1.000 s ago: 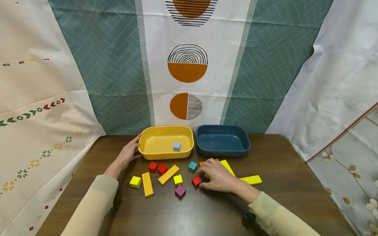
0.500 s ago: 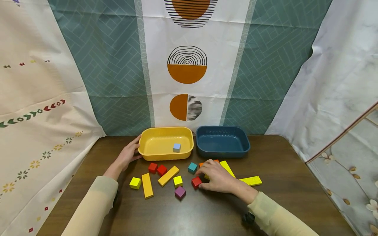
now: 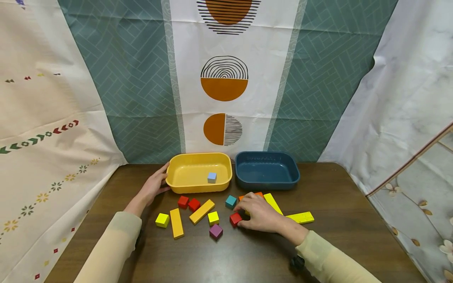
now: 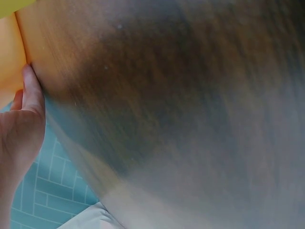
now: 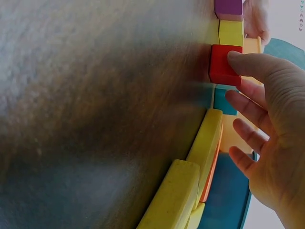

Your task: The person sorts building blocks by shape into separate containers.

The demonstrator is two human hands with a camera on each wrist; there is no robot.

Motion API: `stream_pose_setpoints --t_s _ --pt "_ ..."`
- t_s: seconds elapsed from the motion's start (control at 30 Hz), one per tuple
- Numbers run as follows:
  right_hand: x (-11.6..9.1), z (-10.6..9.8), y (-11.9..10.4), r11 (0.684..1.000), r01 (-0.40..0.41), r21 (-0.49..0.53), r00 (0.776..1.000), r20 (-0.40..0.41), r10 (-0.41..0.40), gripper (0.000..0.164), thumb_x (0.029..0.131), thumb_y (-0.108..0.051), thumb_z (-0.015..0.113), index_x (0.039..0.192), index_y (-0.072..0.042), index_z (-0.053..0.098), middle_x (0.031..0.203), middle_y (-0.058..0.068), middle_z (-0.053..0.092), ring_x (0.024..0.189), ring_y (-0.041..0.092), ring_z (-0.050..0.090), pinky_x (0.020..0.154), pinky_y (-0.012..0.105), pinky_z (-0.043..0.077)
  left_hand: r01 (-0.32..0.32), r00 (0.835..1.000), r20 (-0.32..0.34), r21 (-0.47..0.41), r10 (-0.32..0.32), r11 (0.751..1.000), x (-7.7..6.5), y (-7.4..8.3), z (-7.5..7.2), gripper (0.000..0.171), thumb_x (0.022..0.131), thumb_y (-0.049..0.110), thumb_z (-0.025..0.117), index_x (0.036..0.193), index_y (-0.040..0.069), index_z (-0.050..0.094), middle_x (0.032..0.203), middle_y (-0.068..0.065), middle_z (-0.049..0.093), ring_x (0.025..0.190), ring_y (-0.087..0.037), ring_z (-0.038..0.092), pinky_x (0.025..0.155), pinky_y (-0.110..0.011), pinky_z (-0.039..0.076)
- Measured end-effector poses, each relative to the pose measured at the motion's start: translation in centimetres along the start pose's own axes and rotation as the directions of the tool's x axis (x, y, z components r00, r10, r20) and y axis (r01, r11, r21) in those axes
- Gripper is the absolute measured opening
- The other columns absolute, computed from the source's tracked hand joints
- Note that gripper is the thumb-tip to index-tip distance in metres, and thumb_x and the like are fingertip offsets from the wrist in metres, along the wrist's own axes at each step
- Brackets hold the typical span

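Observation:
My right hand (image 3: 260,214) has its thumb and index finger on opposite sides of a red cube (image 3: 235,219), pinching it on the table. In the right wrist view, the thumb lies against the red cube (image 5: 225,64) and the index fingertip is hidden behind it; the other fingers spread loosely. A teal cube (image 3: 231,201) sits just beyond. My left hand (image 3: 153,185) rests with extended fingers against the left end of a yellow bin (image 3: 198,188). Inside that bin lies a light blue cube (image 3: 212,177). The left wrist view shows the left hand (image 4: 24,124) touching the bin's wall.
A dark blue bin (image 3: 267,184) stands right of the yellow one. Yellow bars (image 3: 301,217) and orange pieces lie around the right hand, partly covered. Leftward are two red cubes (image 3: 194,204), two orange-yellow bars (image 3: 177,223), yellow cubes (image 3: 162,220) and a purple cube (image 3: 216,232).
Both hands and all the blocks hold their places. The head view has only tilted very slightly, so the scene sits a touch lower.

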State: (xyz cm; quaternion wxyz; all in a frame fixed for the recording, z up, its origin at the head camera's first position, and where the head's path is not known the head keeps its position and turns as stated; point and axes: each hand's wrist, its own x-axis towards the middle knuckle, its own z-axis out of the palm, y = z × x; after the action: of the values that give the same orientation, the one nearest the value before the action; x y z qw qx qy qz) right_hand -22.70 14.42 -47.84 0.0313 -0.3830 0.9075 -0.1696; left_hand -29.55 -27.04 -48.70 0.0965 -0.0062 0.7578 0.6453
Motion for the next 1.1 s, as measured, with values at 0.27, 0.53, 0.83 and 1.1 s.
stream_pose_setpoints --t_s 0.27,0.53,0.83,1.1 --pt "0.1 0.1 0.0 1.000 -0.004 0.024 1.000 0.008 0.003 0.031 0.087 -0.037 0.081 0.116 -0.026 0.075 0.108 -0.019 0.067 0.110 0.012 0.049 0.097 0.040 0.045 0.001 1.000 0.002 0.008 -0.001 1.000 0.1 -0.1 0.0 0.058 0.111 0.024 0.032 0.165 0.031 0.013 0.171 -0.009 0.009 0.140 -0.040 0.042 0.110 -0.055 0.041" --pt "0.1 0.0 -0.1 1.000 -0.003 0.028 1.000 0.012 0.003 0.029 0.088 -0.036 0.081 0.115 -0.025 0.075 0.106 -0.019 0.067 0.111 0.012 0.049 0.097 0.039 0.046 0.013 1.000 0.009 -0.023 -0.013 1.000 0.5 -0.2 -0.2 0.058 0.111 0.020 0.030 0.166 0.029 0.011 0.171 -0.011 0.006 0.143 -0.043 0.037 0.112 -0.059 0.037" --pt "-0.1 -0.7 -0.1 1.000 0.008 0.020 0.999 -0.041 -0.007 0.026 0.087 -0.037 0.081 0.110 -0.026 0.075 0.101 -0.019 0.066 0.107 0.011 0.048 0.092 0.036 0.046 0.011 1.000 0.001 -0.007 -0.011 1.000 0.3 0.0 0.0 0.058 0.111 0.022 0.032 0.165 0.031 0.014 0.171 -0.010 0.010 0.140 -0.039 0.043 0.109 -0.054 0.042" --pt "0.3 -2.5 0.0 0.999 -0.012 0.043 0.991 -0.133 0.018 0.027 0.087 -0.037 0.082 0.109 -0.024 0.075 0.099 -0.018 0.066 0.109 0.011 0.047 0.091 0.036 0.046 0.010 1.000 -0.006 0.001 -0.010 1.000 0.3 -0.2 -0.2 0.058 0.111 0.024 0.034 0.165 0.031 0.016 0.171 -0.008 0.012 0.139 -0.038 0.044 0.107 -0.052 0.045"
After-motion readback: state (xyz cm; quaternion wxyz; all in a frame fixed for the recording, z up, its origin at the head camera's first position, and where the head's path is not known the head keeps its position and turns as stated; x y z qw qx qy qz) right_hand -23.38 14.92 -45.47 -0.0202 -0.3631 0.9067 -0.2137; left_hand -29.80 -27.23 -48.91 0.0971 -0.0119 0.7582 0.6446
